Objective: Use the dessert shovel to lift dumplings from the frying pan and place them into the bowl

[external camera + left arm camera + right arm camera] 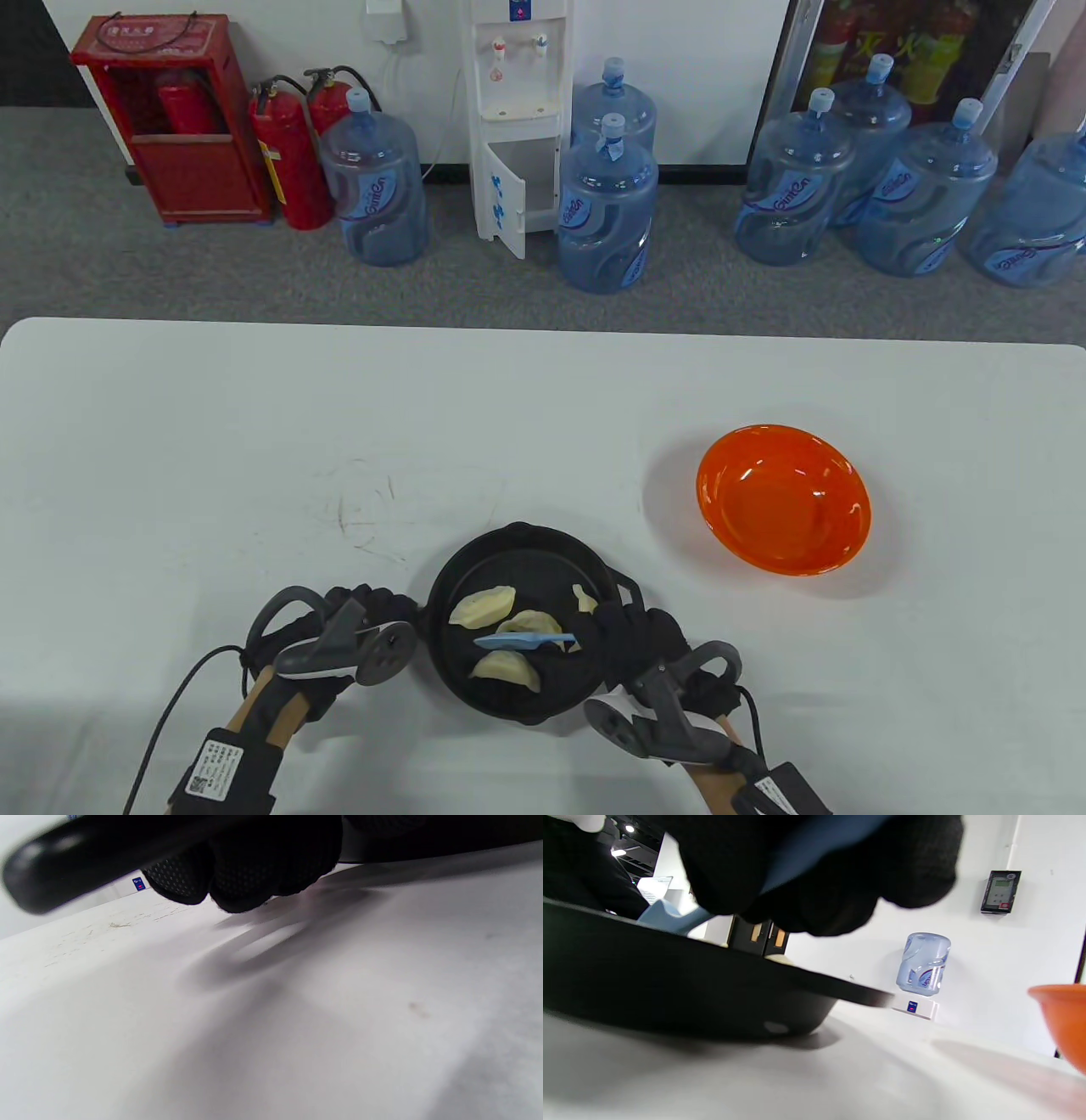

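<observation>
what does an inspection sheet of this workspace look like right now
surface: white table, faint scuffs
job's things: black frying pan with dumplings; blue dessert shovel inside; orange bowl empty, apart to the right
clutter: nothing seen
hands: left hand at the pan's left rim; right hand holds the shovel
cables: black lead off the left wrist
surroundings: water bottles, dispenser, fire extinguishers

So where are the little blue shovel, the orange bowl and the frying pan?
dessert shovel [517,639], table view, middle of its blue blade.
bowl [785,501], table view, bare inside.
frying pan [556,556], table view, bare black floor.
</observation>
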`<state>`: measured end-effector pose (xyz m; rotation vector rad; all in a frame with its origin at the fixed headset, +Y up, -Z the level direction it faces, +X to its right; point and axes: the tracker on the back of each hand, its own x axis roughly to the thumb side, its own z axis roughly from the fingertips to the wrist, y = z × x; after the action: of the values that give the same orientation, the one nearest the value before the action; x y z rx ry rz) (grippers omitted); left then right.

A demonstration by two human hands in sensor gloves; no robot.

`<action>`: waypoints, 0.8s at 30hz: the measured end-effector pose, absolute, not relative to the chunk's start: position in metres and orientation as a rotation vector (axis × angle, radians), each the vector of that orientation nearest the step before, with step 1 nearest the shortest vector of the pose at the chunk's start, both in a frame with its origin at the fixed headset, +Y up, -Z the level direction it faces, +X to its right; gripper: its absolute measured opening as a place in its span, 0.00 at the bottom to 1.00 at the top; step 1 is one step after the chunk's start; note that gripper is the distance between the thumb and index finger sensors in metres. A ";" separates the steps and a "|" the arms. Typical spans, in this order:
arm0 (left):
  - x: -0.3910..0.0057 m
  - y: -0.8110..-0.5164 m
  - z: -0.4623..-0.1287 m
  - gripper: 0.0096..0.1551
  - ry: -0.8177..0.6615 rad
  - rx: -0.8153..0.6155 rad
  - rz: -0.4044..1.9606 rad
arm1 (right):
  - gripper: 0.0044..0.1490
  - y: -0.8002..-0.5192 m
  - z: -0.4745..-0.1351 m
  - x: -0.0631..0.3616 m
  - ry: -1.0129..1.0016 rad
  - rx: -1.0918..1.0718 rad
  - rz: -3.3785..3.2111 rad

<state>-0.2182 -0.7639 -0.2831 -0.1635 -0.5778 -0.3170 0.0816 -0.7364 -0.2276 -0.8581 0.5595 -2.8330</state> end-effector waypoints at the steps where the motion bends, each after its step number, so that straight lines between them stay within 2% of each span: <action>1: -0.218 -0.764 -0.283 0.31 -0.578 -0.164 -0.316 | 0.26 -0.736 -0.228 0.082 0.560 -0.864 -2.837; 17: -0.219 -0.765 -0.284 0.31 -0.570 -0.194 -0.292 | 0.27 -0.730 -0.234 0.098 0.248 -1.007 -2.980; 24: -0.219 -0.765 -0.284 0.31 -0.571 -0.192 -0.293 | 0.26 -0.726 -0.232 0.100 0.191 -1.054 -3.001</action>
<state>-0.2194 -0.7650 -0.2845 -0.1920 -0.5714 -0.2931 0.0998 -0.7259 -0.2317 -1.0542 0.1914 -3.0014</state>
